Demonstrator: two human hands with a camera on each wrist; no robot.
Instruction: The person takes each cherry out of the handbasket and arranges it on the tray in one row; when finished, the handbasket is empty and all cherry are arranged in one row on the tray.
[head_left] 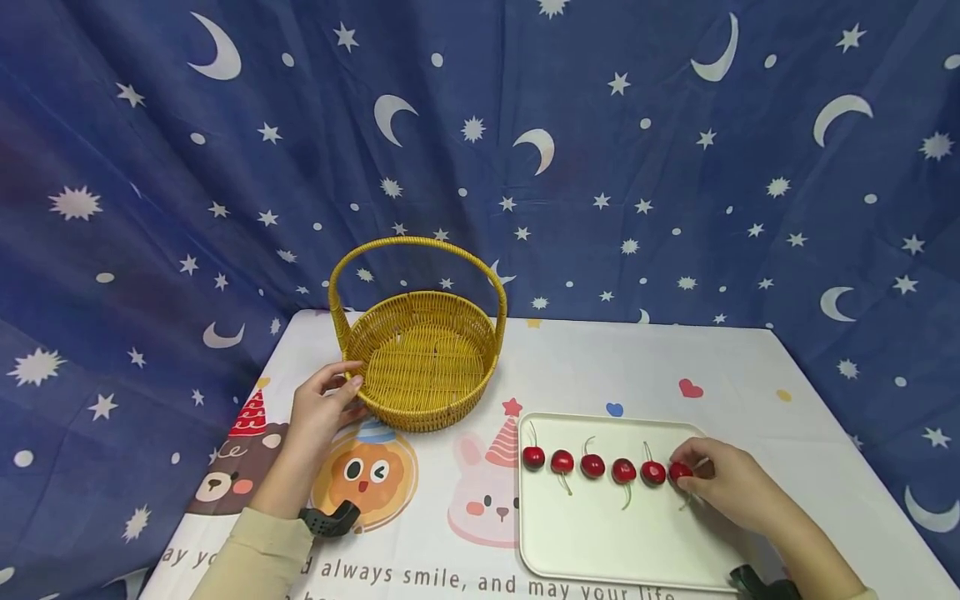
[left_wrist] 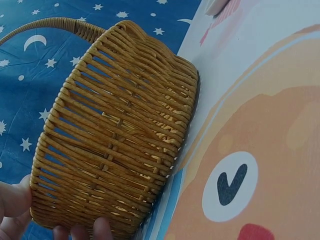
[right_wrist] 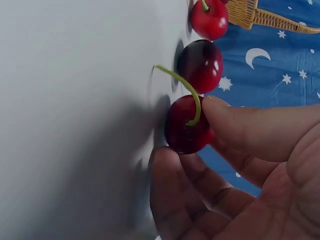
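Observation:
A row of red cherries (head_left: 592, 466) with thin stems lies across a cream tray (head_left: 600, 542). At the row's right end my right hand (head_left: 723, 483) pinches the last cherry (right_wrist: 187, 125) between thumb and fingers. Its green stem curves away from the thumb in the right wrist view, and the cherry sits low against the tray. My left hand (head_left: 322, 408) holds the left side of a yellow-brown wicker basket (head_left: 427, 417), thumb at the rim and other fingers against the outer wall. Nothing lies inside the basket, and its tall arched handle (head_left: 412, 242) stands upright.
A white tablecloth (head_left: 435, 558) printed with cartoon animals and lettering covers the table. Behind it hangs a dark blue curtain (head_left: 570, 100) with moons and stars. The basket stands at the back left, the tray at the front right, apart from each other.

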